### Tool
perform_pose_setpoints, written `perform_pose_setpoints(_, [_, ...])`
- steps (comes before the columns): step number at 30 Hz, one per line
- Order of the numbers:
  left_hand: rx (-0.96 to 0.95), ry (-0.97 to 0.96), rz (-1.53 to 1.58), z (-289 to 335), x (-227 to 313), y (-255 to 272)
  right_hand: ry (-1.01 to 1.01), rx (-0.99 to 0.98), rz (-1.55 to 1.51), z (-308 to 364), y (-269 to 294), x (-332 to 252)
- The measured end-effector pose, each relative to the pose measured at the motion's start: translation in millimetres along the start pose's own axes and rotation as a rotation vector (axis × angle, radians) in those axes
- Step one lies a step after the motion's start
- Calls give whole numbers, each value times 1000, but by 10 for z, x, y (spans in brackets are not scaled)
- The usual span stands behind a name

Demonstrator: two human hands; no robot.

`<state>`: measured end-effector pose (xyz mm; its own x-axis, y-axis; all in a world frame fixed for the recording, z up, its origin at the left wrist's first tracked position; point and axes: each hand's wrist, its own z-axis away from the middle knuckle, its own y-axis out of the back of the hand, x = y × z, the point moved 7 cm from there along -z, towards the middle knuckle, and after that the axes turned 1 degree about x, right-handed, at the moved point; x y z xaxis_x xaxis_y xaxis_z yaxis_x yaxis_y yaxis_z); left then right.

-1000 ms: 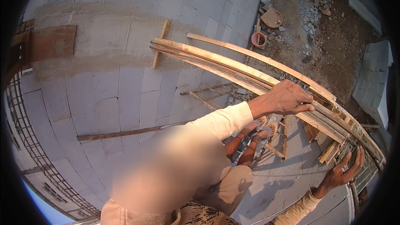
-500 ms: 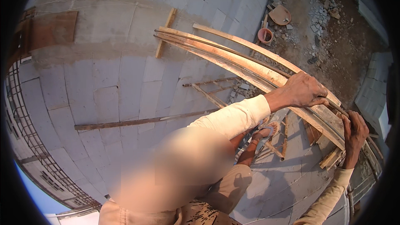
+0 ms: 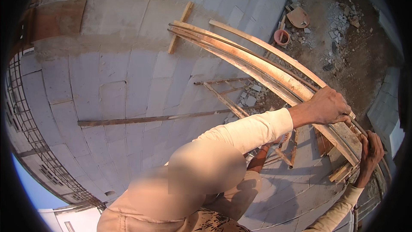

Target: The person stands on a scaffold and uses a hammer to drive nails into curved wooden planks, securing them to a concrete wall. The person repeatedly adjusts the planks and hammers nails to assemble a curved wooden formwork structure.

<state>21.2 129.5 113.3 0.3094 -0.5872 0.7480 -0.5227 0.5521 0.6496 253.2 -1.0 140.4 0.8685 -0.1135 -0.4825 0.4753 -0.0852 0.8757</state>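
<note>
My left hand (image 3: pixel 327 106) is closed around a long, thin steel rod (image 3: pixel 257 54) that runs along a narrow wooden trough of planks (image 3: pixel 253 58). Just beyond it, my right hand (image 3: pixel 371 151) grips the same rod near the trough's right end, fingers curled. A second rod (image 3: pixel 257 72) lies roughly parallel, lower in the trough, and passes beneath my left wrist. Another loose-edged wooden plank (image 3: pixel 270 48) forms the far side. At the trough's far left end, a short wooden crosspiece (image 3: pixel 180 28) lies across it.
A grey block wall (image 3: pixel 146 90) fills the left. Pole scaffolding (image 3: pixel 223 96) and a long wooden bar (image 3: pixel 150 119) stand below the trough. On the rubble-strewn ground at upper right are a pink bucket (image 3: pixel 281 37) and a shallow pan (image 3: pixel 298 17). A rebar cage (image 3: pixel 34 133) curves along the left edge.
The view has shifted, moving the scene slightly to the right. My left hand has moved a little along the rod toward my right hand; both keep their grip.
</note>
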Motion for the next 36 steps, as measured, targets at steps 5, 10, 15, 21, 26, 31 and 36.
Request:
perform_pose_setpoints(5, [-23,-14,10,-166,164,-193,156,144,116,116,257,111])
perform_pose_setpoints(10, [-94,10,41,-26,288,-125,4,34,17,316,350,89])
perform_pose_setpoints(15, [-164,8,43,-10,487,-97,-157,-6,-26,505,436,-4])
perform_pose_setpoints(21, [-206,-42,17,-251,398,139,82,152,84,217,507,-410])
perform_pose_setpoints(26, [-175,-162,34,-470,150,358,-92,198,35,5,417,-419])
perform_pose_setpoints(31, [-346,-58,90,-586,112,210,4,286,154,9,372,-433])
perform_pose_setpoints(36, [-236,-111,79,-742,61,300,90,431,195,-80,392,-405])
